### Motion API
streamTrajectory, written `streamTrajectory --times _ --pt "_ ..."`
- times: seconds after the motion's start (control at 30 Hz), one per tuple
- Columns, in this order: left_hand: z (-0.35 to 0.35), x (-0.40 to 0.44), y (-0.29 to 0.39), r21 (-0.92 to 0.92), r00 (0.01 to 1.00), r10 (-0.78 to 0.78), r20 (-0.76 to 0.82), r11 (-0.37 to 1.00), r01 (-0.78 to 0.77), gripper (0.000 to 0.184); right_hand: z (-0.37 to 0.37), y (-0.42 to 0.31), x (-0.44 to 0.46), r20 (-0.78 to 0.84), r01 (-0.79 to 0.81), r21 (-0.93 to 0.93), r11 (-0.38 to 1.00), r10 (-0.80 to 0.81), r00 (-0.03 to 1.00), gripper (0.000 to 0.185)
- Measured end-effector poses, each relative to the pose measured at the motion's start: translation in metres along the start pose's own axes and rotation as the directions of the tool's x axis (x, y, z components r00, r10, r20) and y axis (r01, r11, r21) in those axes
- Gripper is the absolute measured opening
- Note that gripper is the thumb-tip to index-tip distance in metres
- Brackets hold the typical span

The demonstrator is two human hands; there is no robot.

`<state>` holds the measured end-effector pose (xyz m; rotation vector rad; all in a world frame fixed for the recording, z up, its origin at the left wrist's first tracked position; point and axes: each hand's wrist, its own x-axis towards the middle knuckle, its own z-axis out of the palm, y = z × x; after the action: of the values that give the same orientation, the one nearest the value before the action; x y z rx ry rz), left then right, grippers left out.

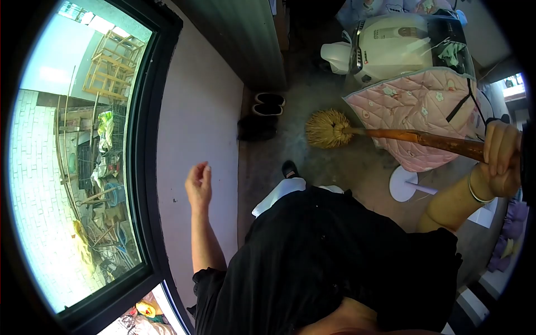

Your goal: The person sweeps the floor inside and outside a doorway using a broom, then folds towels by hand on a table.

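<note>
My right hand is wrapped round the upper end of a brown wooden handle at the right edge, a bangle on its wrist. The handle runs leftward and down to a round straw broom head near the floor. My left hand is raised beside the pale wall, its fingers bent and the thumb pointing up, with nothing visible in it. Below the handle a pink quilted cloth with a flower pattern hangs over the side of a white machine.
Dark shoes stand by the wall beyond my left hand. A round white base with a pole is on the floor at the right. A black-framed window fills the left side. Purple items lie at the far right.
</note>
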<state>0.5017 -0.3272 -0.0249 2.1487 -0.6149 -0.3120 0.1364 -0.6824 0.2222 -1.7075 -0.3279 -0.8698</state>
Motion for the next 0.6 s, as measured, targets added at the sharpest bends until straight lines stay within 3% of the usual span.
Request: streamTrajectory --times 0.1,0.17,0.2,0.3,0.37,0.43,0.5,0.6 --pt "-0.032 0.055 0.043 0.188 0.967 0.223 -0.12 0.962 -0.199 0.012 0.015 0.041 0.014 -0.085 -0.007 -0.084 0.996 0.0 0.996 0.022" --pt "-0.047 0.092 0.068 0.325 0.855 0.498 -0.145 0.84 -0.435 0.009 0.015 0.086 0.014 -0.198 -0.096 -0.051 0.994 0.084 0.977 0.017" --pt "-0.047 0.106 0.087 0.395 0.81 0.566 -0.152 0.786 -0.475 0.007 0.007 0.112 0.007 -0.28 -0.163 -0.023 0.986 0.151 0.948 0.015" --pt "-0.053 0.146 0.122 0.542 0.678 0.72 -0.145 0.631 -0.554 0.006 0.001 0.149 0.026 -0.28 -0.159 -0.023 0.987 0.146 0.949 0.014" --pt "-0.054 0.171 0.131 0.556 0.691 0.715 -0.108 0.619 -0.554 0.007 -0.006 0.159 0.036 -0.286 -0.164 -0.02 0.986 0.152 0.946 0.014" --pt "-0.046 0.192 0.14 0.681 0.653 0.758 -0.017 0.486 -0.547 0.009 -0.024 0.169 0.041 -0.29 -0.16 -0.014 0.987 0.149 0.945 0.014" --pt "-0.045 0.213 0.137 0.694 0.675 0.738 0.008 0.481 -0.535 0.01 -0.04 0.172 0.044 -0.332 -0.136 0.012 0.991 0.132 0.934 0.015" --pt "-0.047 0.23 0.131 0.828 0.717 0.692 0.09 0.348 -0.44 0.016 -0.064 0.177 0.05 -0.337 -0.127 0.019 0.992 0.126 0.933 0.016"
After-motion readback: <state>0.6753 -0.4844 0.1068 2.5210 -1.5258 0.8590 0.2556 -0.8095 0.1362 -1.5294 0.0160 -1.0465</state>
